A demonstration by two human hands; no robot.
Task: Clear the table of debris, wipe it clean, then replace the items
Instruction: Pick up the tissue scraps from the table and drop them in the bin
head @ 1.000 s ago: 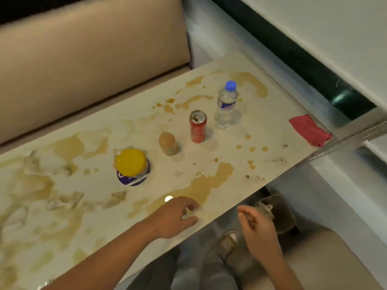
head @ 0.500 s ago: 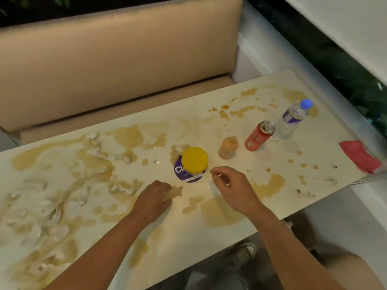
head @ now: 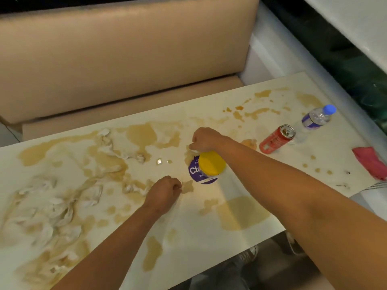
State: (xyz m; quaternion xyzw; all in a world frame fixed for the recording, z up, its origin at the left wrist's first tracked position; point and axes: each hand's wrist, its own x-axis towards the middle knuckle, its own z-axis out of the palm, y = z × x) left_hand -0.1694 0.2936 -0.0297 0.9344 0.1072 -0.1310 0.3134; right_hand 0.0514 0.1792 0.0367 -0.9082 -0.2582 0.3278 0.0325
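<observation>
table (head: 209, 237) stained | left hand (head: 164, 192), right hand (head: 206, 140) each pinch tissue scraps; canister (head: 206, 169) between them

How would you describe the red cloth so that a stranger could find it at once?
Look at the long stained table and follow it to its right end. Past the bottle and the can, the red cloth lies flat at the edge, the only soft red thing there.

yellow lid (head: 212, 163), red can (head: 276, 140), pink cloth (head: 370, 162)
</observation>
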